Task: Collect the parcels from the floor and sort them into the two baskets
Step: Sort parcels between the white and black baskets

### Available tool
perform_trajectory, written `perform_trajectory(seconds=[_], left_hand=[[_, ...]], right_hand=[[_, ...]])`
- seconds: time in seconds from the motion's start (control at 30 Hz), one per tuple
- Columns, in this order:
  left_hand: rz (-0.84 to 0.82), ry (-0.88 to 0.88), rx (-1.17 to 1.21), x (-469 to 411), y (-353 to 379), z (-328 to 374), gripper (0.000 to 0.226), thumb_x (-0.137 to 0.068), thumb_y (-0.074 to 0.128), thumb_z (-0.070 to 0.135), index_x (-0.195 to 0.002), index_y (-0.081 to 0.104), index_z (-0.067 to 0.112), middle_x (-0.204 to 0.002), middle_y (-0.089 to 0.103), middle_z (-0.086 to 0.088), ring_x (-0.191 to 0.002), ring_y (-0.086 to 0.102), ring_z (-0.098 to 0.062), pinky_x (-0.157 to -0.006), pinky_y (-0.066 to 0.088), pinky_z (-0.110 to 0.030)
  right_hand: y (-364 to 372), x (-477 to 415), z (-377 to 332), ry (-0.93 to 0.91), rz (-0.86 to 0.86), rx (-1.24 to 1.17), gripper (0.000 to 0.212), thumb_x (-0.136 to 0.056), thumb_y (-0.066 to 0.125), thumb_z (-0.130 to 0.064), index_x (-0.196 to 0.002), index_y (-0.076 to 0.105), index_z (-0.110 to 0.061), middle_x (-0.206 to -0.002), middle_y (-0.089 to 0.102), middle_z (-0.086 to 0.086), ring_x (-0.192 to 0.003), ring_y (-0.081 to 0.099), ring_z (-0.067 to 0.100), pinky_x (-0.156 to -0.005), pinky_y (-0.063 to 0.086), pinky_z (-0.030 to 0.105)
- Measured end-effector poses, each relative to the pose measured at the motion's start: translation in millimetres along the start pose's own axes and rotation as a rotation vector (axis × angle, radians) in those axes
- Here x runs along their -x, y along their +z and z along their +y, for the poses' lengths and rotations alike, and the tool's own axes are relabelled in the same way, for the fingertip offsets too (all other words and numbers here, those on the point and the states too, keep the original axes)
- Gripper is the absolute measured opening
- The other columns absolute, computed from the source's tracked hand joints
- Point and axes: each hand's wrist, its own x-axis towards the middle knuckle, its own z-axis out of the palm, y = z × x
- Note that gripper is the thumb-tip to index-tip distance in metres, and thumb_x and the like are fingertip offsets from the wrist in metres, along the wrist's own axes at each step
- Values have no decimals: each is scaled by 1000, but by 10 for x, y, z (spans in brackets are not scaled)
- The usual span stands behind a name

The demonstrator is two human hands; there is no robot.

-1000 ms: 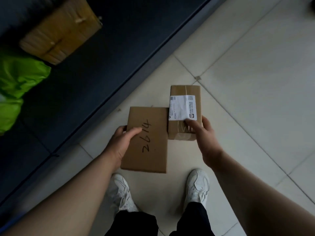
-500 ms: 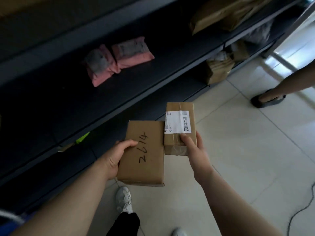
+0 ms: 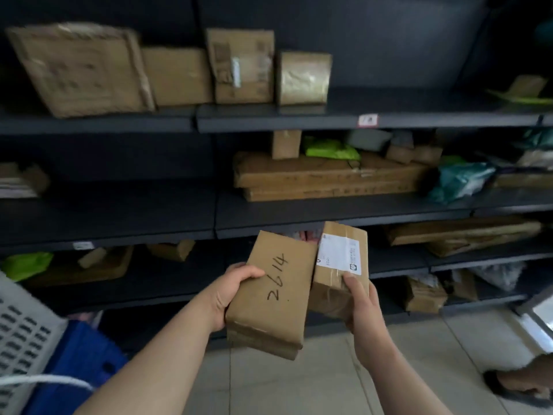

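Note:
My left hand (image 3: 230,292) grips a flat brown parcel (image 3: 278,298) with "2614" handwritten on its top. My right hand (image 3: 363,307) holds a smaller taped brown parcel (image 3: 341,265) with a white shipping label; its thumb lies on the top near the label. The two parcels touch side by side, held up at chest height in front of the dark shelves. At the lower left stand a white perforated basket (image 3: 21,333) and a blue basket (image 3: 80,360) beside it, both cut off by the frame edge.
Dark metal shelving (image 3: 299,118) fills the background, loaded with cardboard boxes, long flat cartons and green and teal mailer bags. Pale tiled floor (image 3: 329,378) lies below. Another person's foot in a sandal (image 3: 520,384) stands at the lower right.
The view has swung up from the floor to the shelves. Both hands have lifted the two parcels higher, keeping the same holds. The baskets have come into view at the lower left.

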Motion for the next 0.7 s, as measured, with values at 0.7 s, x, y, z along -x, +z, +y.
perform_trajectory(seconds=[0.7], left_hand=[[598,258,311,4078,-3945,-86,36,-80,72,40,-103,71,12,-91,75,-15,-79,67,-31,-75,52,-38]], right_hand=[[4179,3257,-80,68,-678,140,59,-86,62,-54,-136,44,-29,-110,57,-2,-101,55,21,-86,47,42]])
